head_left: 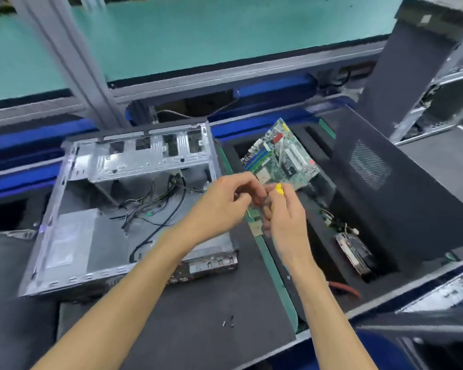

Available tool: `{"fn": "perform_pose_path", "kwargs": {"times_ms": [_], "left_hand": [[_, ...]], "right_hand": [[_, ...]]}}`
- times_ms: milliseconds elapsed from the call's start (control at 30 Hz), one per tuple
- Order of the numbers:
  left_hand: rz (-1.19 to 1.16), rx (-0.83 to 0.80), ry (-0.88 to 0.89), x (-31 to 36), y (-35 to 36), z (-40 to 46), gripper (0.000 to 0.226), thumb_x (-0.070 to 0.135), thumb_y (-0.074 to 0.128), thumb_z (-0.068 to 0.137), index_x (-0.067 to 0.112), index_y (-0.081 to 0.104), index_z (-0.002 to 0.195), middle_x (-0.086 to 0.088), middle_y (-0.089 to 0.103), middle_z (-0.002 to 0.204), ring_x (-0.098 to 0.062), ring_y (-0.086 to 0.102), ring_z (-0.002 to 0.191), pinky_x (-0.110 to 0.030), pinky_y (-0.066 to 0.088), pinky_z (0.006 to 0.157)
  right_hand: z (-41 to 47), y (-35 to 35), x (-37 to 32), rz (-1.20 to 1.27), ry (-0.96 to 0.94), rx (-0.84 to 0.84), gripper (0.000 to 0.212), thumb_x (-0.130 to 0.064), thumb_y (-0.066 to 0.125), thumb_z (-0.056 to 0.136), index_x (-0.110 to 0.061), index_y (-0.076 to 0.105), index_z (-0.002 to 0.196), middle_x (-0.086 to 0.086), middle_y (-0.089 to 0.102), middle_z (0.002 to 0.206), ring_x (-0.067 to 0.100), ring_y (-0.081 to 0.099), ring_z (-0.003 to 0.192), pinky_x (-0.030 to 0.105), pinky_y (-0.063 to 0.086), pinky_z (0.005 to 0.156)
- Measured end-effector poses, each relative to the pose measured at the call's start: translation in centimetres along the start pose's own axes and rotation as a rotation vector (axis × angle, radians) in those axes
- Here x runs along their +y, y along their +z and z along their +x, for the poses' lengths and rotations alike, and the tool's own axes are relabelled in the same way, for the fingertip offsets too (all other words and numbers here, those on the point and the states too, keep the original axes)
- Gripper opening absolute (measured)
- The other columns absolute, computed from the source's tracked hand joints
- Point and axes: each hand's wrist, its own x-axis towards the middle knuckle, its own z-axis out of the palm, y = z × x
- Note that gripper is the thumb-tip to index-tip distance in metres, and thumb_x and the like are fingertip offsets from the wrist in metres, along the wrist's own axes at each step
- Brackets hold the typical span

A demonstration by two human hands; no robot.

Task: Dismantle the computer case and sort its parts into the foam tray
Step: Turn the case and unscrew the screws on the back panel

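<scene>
Computer case (123, 209): open silver metal chassis lying flat on the dark bench mat, left of the foam tray; lid off, board bay bare
Case interior: loose black and coloured cables (155, 209) in the middle, drive cage (147, 161) across the far side, grey box with a pale label at the near left
Foam tray (417, 198): black, just right of the case, cut into compartments
Motherboard (281, 153): green, tilted in the far compartment of the tray
Other tray contents: a fan-like part (354, 252) with wires in a nearer compartment; identity uncertain through blur
Right hand (284, 212): fingers curled round a yellow-handled screwdriver (278, 188), shaft pointing far
Left hand (225, 201): fingers bent in toward the screwdriver; something small may be pinched, cannot tell
Loose screws (228, 322): two small ones on the mat, near side
Step in hand, judged: freeing or passing a small fastener at the tool
Handling advice: keep both hands over the mat so a dropped screw stays findable; clear the cables aside before lifting further parts from the case
</scene>
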Motion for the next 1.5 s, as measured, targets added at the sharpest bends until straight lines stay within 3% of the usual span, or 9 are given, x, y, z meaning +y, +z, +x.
{"fn": "perform_pose_path", "kwargs": {"times_ms": [333,500,700,833,1033,1133,1267,1400,1500], "left_hand": [[0.169,0.168,-0.275,-8.5,-12.7,-9.6,0.039,-0.005,0.049,0.089,0.031,0.066,0.087,0.008,0.072,0.088,-0.007,0.068,0.086,-0.034,0.055,0.086],[0.448,0.182,-0.339,-12.2,-14.7,-13.7,0.012,0.026,0.063,0.095,0.029,0.065,0.107,0.008,0.065,0.110,-0.010,0.058,0.107,-0.031,0.044,0.096],[0.704,0.174,-0.315,-14.3,-13.9,-16.1,0.052,0.036,0.071,0.085,0.033,0.051,0.134,0.004,0.035,0.151,-0.018,0.028,0.142,-0.036,0.009,0.116],[0.678,0.241,-0.375,-15.4,-14.9,-17.3,0.062,0.028,0.068,0.083,0.037,0.046,0.141,-0.003,0.022,0.161,-0.022,0.019,0.148,-0.039,0.007,0.120],[0.557,0.311,-0.128,-14.5,-12.7,-17.3,0.030,-0.002,0.055,0.082,0.020,0.073,0.091,-0.001,0.060,0.119,-0.024,0.049,0.117,-0.048,0.032,0.111],[0.563,0.214,-0.048,-13.2,-10.6,-17.8,0.025,0.019,0.043,0.086,0.020,0.068,0.085,0.012,0.062,0.086,-0.012,0.048,0.086,-0.039,0.045,0.086],[0.570,0.196,-0.095,-12.5,-9.4,-18.3,0.028,0.039,0.042,0.090,0.027,0.067,0.098,0.010,0.067,0.085,-0.016,0.062,0.079,-0.037,0.052,0.073],[0.483,0.262,-0.054,-12.2,-8.9,-18.4,0.015,0.023,0.062,0.092,0.022,0.070,0.105,0.008,0.064,0.093,-0.013,0.058,0.092,-0.036,0.051,0.085],[0.471,0.394,0.084,-10.8,-7.2,-17.9,0.018,0.007,0.066,0.090,0.013,0.068,0.107,0.002,0.059,0.102,-0.019,0.056,0.102,-0.032,0.046,0.093]], "right_hand": [[-3.9,11.3,-1.3,-0.067,-0.096,-0.387,0.016,-0.034,0.043,0.108,-0.040,0.055,0.116,-0.007,0.046,0.058,0.016,0.041,0.048,0.028,0.034,0.044],[-5.1,14.2,-0.1,-0.309,-0.124,-0.378,0.017,-0.041,0.047,0.105,-0.032,0.052,0.092,-0.012,0.041,0.054,0.008,0.034,0.049,0.022,0.027,0.047],[-5.4,15.5,-0.3,-0.465,-0.209,-0.332,0.029,-0.040,0.051,0.104,-0.033,0.044,0.077,-0.015,0.044,0.054,0.010,0.038,0.050,0.024,0.031,0.049],[-5.7,15.9,0.4,-0.718,-0.313,-0.345,0.024,-0.046,0.049,0.103,-0.031,0.044,0.085,-0.005,0.041,0.050,0.016,0.043,0.049,0.026,0.032,0.047],[-6.2,15.8,1.3,-0.772,-0.367,-0.298,0.017,-0.046,0.048,0.103,-0.035,0.044,0.090,-0.005,0.042,0.048,0.016,0.046,0.048,0.028,0.032,0.045],[-6.0,15.5,1.4,-0.668,-0.339,-0.310,0.020,-0.043,0.049,0.104,-0.031,0.047,0.088,-0.004,0.045,0.051,0.016,0.045,0.051,0.028,0.029,0.046],[-6.0,15.2,1.0,-0.551,-0.293,-0.346,0.023,-0.041,0.048,0.105,-0.027,0.048,0.087,-0.010,0.049,0.056,0.014,0.041,0.049,0.027,0.030,0.047],[-7.3,14.2,0.4,-0.448,-0.270,-0.311,0.023,-0.041,0.045,0.106,-0.022,0.048,0.092,0.007,0.056,0.061,0.026,0.058,0.059,0.049,0.046,0.056],[-8.5,12.2,0.0,-0.371,-0.278,-0.235,0.017,-0.038,0.047,0.104,-0.023,0.051,0.097,0.005,0.065,0.072,0.022,0.059,0.063,0.046,0.047,0.061]]}}
